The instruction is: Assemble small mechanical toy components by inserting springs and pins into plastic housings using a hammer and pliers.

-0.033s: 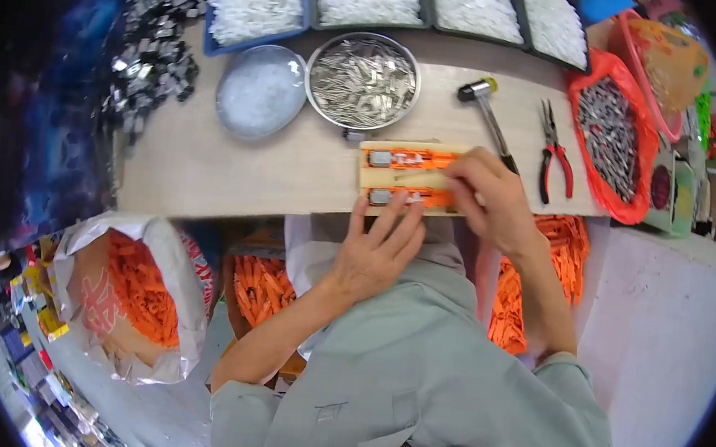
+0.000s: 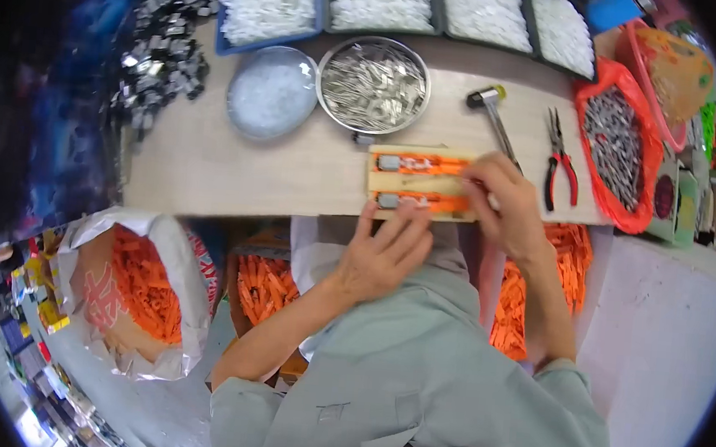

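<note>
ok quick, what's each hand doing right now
Left hand: open, fingers flat on the wooden block.
Right hand: curled over the block's right end; a grip cannot be told.

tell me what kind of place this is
Probably a small assembly workshop bench. Both hands, left and right, work orange pieces in a wooden jig, with a steel bowl of metal parts, pliers and a sack of orange parts nearby.

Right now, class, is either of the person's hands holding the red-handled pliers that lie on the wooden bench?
No: the red-handled pliers lie untouched on the wooden bench, while the left hand and right hand rest at the small wooden block with orange parts.
</note>
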Demonstrator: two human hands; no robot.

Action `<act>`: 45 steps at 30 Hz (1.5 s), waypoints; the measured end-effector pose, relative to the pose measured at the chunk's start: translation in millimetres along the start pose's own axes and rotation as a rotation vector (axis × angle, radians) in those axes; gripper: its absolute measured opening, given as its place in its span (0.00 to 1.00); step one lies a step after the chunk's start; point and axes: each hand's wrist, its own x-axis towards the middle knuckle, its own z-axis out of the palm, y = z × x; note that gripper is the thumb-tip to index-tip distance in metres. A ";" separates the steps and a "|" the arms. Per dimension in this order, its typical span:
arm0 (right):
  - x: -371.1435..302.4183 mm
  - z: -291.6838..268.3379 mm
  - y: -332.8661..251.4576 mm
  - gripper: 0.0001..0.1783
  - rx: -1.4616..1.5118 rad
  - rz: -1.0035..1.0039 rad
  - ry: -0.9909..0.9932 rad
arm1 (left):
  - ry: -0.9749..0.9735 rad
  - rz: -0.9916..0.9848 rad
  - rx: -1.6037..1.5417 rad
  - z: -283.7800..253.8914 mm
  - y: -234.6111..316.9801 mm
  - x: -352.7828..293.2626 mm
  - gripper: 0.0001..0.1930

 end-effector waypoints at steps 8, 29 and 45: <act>-29.4 -118.5 124.8 0.12 -0.663 0.290 0.584 | 0.482 -0.342 0.171 -54.7 -167.8 123.9 0.15; -41.0 -168.3 186.0 0.12 -0.901 0.314 0.495 | 0.299 -0.114 0.301 -65.9 -266.7 147.4 0.09; -29.0 43.5 -16.0 0.17 -0.022 -0.057 -0.054 | 0.548 -0.656 -0.147 -88.0 -156.7 54.9 0.08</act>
